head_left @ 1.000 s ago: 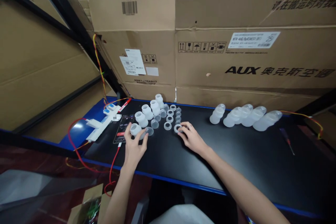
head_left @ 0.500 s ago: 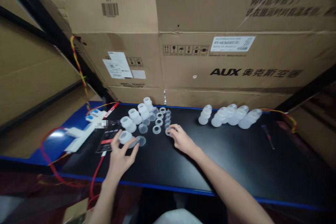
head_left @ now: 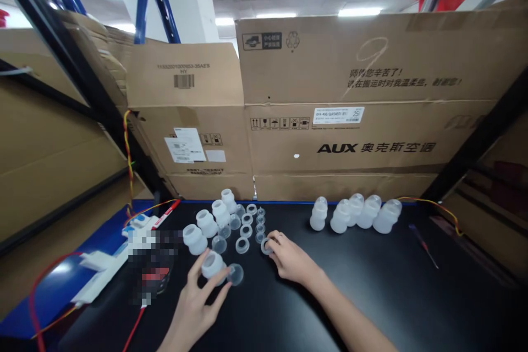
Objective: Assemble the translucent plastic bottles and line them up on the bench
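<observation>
My left hand (head_left: 202,300) is curled around a small white plastic bottle (head_left: 212,264) with an open mouth. Its fingertips also touch a clear dome cap (head_left: 236,274) beside the bottle. My right hand (head_left: 286,256) pinches a translucent ring (head_left: 266,246) at the table surface; the fingers hide part of it. Behind my hands, several like bottles (head_left: 206,223) stand in a slanting row. Clear caps (head_left: 219,245), white rings (head_left: 242,245) and small clear discs (head_left: 259,237) lie in lines to their right.
Several capped bottles (head_left: 341,216) stand at the back right. Near them lies a screwdriver (head_left: 424,247). A white power strip (head_left: 111,264) with cables and a dark phone-like device (head_left: 157,278) are at left. Large cardboard boxes (head_left: 284,187) wall off the back.
The head view has tilted up. My left hand has brought the bottle and cap nearer to me and rightward, away from the row. My right hand has shifted the ring slightly off its line.
</observation>
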Demonstrator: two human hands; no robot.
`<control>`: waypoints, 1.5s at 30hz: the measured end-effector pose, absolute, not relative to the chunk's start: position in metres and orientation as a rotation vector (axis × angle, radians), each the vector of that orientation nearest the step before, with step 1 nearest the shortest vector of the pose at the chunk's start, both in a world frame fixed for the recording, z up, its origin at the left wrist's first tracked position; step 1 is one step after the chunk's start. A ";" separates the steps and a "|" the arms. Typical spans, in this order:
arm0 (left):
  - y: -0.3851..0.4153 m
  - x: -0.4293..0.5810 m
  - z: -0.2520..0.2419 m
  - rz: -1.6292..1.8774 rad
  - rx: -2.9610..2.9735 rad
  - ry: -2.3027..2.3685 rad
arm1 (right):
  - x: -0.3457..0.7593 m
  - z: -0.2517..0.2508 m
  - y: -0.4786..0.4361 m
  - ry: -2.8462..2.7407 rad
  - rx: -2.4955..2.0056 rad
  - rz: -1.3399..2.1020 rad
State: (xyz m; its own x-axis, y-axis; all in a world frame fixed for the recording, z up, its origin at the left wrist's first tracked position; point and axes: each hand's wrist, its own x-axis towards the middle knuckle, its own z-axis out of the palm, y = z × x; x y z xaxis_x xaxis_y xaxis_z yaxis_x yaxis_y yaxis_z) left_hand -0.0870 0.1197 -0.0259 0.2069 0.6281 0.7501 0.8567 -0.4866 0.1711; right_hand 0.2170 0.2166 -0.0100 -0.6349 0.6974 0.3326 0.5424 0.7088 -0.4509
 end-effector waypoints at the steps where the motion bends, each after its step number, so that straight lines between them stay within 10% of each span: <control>1: 0.120 -0.080 -0.025 -1.153 -2.239 -1.385 | 0.218 -0.008 0.216 -2.443 -0.982 0.402; 29: 0.230 0.077 -0.017 -1.234 -2.522 -1.215 | 0.293 0.016 0.224 -0.865 -0.745 1.502; 45: 0.210 0.070 -0.005 -1.657 -2.433 -0.826 | 0.274 0.021 0.198 -1.240 -0.743 1.564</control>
State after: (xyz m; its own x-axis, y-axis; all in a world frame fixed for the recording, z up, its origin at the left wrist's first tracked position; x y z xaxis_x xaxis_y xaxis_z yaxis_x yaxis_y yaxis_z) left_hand 0.0699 0.2102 -0.0051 0.2680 0.3836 0.8837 0.4748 -0.8508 0.2253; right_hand 0.2741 0.1977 0.0210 -0.3438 0.9336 0.1013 -0.3116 -0.0117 -0.9501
